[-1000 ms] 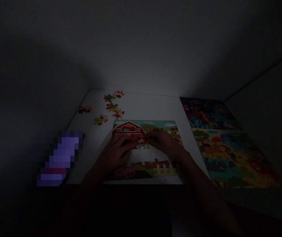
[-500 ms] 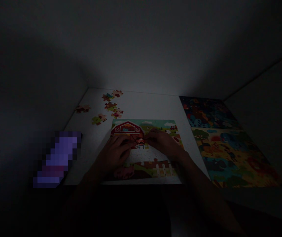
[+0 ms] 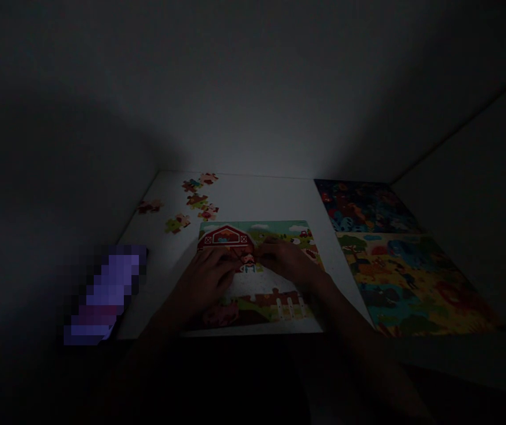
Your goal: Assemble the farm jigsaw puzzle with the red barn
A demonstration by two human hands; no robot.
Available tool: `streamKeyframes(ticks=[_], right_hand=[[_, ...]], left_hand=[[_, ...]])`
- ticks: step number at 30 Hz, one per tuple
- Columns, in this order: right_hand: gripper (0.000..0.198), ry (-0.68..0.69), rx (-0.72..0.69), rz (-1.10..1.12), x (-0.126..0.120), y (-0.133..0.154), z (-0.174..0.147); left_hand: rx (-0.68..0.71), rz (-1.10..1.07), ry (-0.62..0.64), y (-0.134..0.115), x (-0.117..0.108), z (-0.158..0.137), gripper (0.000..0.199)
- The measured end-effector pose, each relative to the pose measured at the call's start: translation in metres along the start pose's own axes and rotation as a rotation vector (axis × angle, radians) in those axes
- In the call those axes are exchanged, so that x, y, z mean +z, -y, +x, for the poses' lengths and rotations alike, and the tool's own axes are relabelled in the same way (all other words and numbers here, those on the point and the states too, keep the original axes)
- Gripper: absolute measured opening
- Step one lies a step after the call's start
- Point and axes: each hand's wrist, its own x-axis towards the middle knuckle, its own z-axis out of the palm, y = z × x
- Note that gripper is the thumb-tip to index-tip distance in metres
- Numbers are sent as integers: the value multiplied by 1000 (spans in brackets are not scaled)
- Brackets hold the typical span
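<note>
At lower centre of the frame, the left hand (image 3: 206, 280) and right hand (image 3: 286, 260) press flat on the farm puzzle (image 3: 257, 277), fingertips meeting at a puzzle piece (image 3: 247, 260) beside the red barn (image 3: 225, 236); whether either pinches it is unclear. Loose pieces (image 3: 195, 198) lie upper left.

This is looking like a dim room in a home, with a play corner set against bare pale walls. A white speckled tabletop (image 3: 275, 198) is carrying a colourful cardboard farm jigsaw (image 3: 275, 298) under the hands, loose bright jigsaw pieces (image 3: 197, 199) beyond the left hand, and a finished colourful animal puzzle board (image 3: 406, 277) right of the right hand.
</note>
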Motion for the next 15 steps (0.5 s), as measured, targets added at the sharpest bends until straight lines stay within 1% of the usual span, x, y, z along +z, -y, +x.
streamKeyframes(ticks=[5, 8, 12, 15], right_hand=[[14, 16, -31, 46, 2, -8, 1], [14, 1, -17, 72, 2, -9, 3], [13, 3, -17, 130, 3, -10, 4], [12, -3, -2, 223, 5, -15, 5]], left_hand=[[-9, 68, 23, -1, 4, 11, 32], [-20, 122, 12, -1, 9, 14, 33], [-35, 132, 16, -5, 10, 18, 32], [-64, 125, 24, -9, 8, 22, 30]])
